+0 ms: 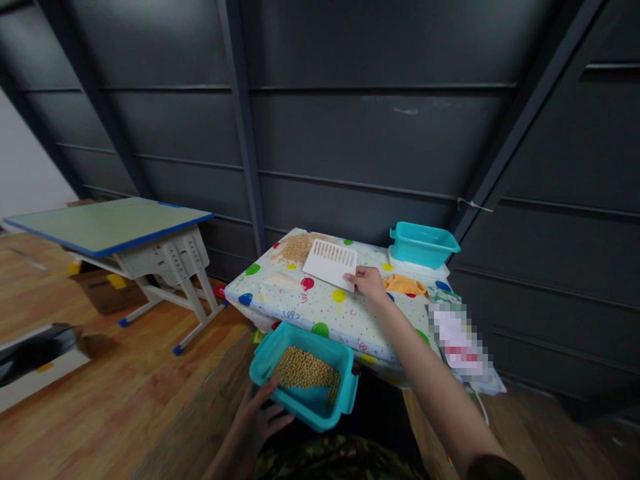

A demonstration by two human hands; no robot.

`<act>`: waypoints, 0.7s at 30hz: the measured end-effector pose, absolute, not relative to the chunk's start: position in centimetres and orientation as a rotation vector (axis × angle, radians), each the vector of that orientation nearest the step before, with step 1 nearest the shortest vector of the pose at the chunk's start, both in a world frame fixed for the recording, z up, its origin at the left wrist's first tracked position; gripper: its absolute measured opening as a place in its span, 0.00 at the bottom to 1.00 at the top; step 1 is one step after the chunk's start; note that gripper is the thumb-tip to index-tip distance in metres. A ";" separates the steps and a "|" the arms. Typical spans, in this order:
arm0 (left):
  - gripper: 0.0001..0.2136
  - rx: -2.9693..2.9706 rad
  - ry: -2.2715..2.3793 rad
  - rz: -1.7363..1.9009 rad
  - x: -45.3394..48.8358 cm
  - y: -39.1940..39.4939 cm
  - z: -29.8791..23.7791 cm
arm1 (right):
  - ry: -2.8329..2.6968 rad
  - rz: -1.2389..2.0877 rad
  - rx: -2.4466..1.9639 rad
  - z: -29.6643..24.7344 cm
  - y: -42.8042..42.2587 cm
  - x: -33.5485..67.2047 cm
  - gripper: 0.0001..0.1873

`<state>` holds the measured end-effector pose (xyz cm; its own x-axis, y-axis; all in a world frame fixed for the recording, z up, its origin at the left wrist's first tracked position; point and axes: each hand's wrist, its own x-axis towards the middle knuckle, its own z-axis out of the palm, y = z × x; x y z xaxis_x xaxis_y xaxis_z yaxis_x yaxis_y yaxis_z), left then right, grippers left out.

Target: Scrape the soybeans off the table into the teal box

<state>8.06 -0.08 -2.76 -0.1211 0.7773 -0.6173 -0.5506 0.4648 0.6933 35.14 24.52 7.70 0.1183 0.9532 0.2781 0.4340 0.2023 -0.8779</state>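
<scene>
My left hand (261,415) grips the near-left edge of a turquoise plastic bin (349,385), thumb over the rim and fingers underneath. Soybeans (306,368) partly cover the bin's floor, heaped toward the far side. The bin is in front of the table's near edge, tilted a little. My right hand (369,283) is closed on the right edge of a flat white plastic plate (327,269) with a row of slots along its far side. Beyond the plate's far-left corner, a loose pile of soybeans (297,247) lies on the balloon-print tablecloth (320,310).
A second turquoise bin (425,245) stands at the table's back right. Nearby lie an orange cloth (405,285) and a blurred-out sheet or pouch (461,343). A dark panelled wall (350,140) rises behind. To the left are a blue-edged desk (115,223) and a cardboard box (107,293).
</scene>
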 end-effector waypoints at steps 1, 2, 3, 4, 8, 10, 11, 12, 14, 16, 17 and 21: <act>0.37 0.231 1.251 1.150 8.0 -0.1 -2.8 | -1.474 0.683 -1.447 7.5 25.0 35.1 0.10; 0.38 0.235 1.255 1.151 8.0 -0.1 -2.8 | -1.464 0.711 -1.505 7.4 25.5 35.2 0.08; 0.38 0.243 1.260 1.152 7.9 -0.1 -2.9 | -1.448 0.727 -1.556 7.3 25.9 35.4 0.07; 0.38 0.253 1.262 1.152 7.9 -0.1 -2.9 | -1.427 0.711 -1.593 7.4 26.4 35.8 0.06; 0.38 0.261 1.263 1.148 7.8 0.0 -3.2 | -1.342 0.631 -1.662 7.7 27.9 37.7 0.03; 0.36 0.246 1.272 1.141 7.8 0.0 -3.3 | -1.301 0.602 -1.675 7.7 28.4 38.7 0.02; 0.36 0.238 1.280 1.141 7.9 0.0 -3.4 | -1.284 0.596 -1.676 7.6 28.5 39.1 0.02; 0.35 0.230 1.282 1.144 7.9 -0.1 -3.4 | -1.268 0.595 -1.673 7.5 28.7 39.5 0.02; 0.34 0.216 1.269 1.154 7.8 -0.2 -3.4 | -1.244 0.603 -1.660 7.2 28.9 40.2 0.04; 0.36 0.220 1.249 1.169 7.8 -0.3 -3.4 | -1.224 0.616 -1.631 7.1 28.9 40.8 0.08; 0.36 0.225 1.239 1.175 7.7 -0.4 -3.4 | -1.214 0.621 -1.610 7.0 29.0 41.0 0.10; 0.38 0.220 1.248 1.169 7.9 -0.4 -3.4 | -1.193 0.605 -1.513 6.6 29.1 41.4 0.17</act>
